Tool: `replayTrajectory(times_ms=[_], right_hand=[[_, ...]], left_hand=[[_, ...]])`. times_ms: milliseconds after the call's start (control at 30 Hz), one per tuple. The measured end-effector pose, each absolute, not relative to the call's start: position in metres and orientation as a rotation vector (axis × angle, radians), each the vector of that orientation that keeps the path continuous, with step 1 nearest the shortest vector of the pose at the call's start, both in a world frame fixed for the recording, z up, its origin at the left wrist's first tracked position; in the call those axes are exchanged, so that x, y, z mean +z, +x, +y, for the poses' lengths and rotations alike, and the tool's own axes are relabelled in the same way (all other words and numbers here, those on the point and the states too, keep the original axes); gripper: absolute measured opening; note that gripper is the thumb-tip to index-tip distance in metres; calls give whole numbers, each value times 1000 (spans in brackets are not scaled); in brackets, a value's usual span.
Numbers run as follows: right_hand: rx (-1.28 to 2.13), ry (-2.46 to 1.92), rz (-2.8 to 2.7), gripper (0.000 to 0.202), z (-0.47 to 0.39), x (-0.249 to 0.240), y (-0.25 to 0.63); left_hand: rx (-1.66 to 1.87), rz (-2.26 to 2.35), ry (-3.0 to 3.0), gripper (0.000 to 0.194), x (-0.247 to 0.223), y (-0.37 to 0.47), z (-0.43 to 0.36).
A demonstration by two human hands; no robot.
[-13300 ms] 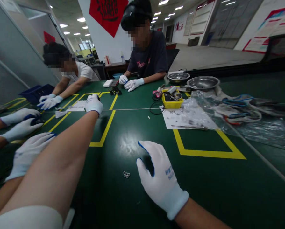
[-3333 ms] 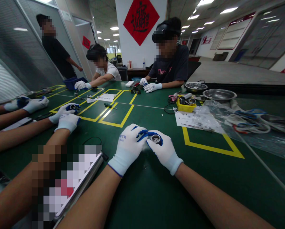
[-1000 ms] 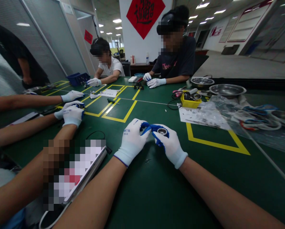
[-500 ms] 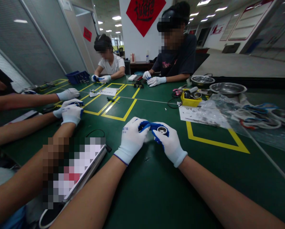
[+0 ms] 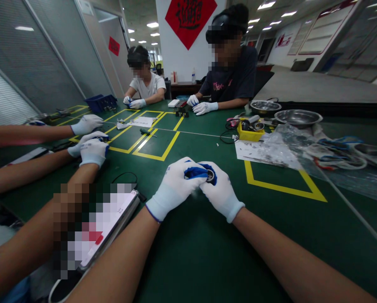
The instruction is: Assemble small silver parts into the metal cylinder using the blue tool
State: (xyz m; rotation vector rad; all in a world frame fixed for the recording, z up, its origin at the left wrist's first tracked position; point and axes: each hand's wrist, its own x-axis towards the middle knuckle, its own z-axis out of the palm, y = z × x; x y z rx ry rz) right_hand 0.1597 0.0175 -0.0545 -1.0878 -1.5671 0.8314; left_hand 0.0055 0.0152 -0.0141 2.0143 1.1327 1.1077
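Observation:
Both my hands wear white knitted gloves with blue palms and meet above the green table. My right hand (image 5: 218, 191) is closed around a small round metal part (image 5: 210, 176), which looks like a short ring or cup. Its rim shows between the gloved fingers, and the rest is hidden. My left hand (image 5: 178, 183) comes in from the left with thumb and fingers pinched at the near side of this part. Whatever those left fingertips hold is covered by the glove.
Left of my arm lies a tablet-like screen (image 5: 112, 225). Other gloved hands (image 5: 93, 151) work beside it. At right are a yellow bin (image 5: 250, 134), metal bowls (image 5: 298, 118), plastic wrap (image 5: 289, 147) and paper (image 5: 243, 152). A screwdriver (image 5: 147, 132) lies ahead; two people sit opposite.
My left hand has moved right, its fingertips now at the metal part. The part has tilted in my right hand, so its open face shows less.

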Motion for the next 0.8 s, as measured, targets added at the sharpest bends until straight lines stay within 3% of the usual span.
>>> replayTrajectory(times_ms=[133, 433, 800], right_hand=[[825, -1101, -1646, 34, 14, -52, 158], [792, -1072, -1757, 31, 12, -53, 160], [761, -1071, -1773, 45, 12, -53, 159]], left_hand=[[1064, 1115, 1987, 1, -10, 5, 14], [987, 1105, 1790, 15, -14, 6, 16], [859, 1147, 2272, 12, -3, 6, 9]])
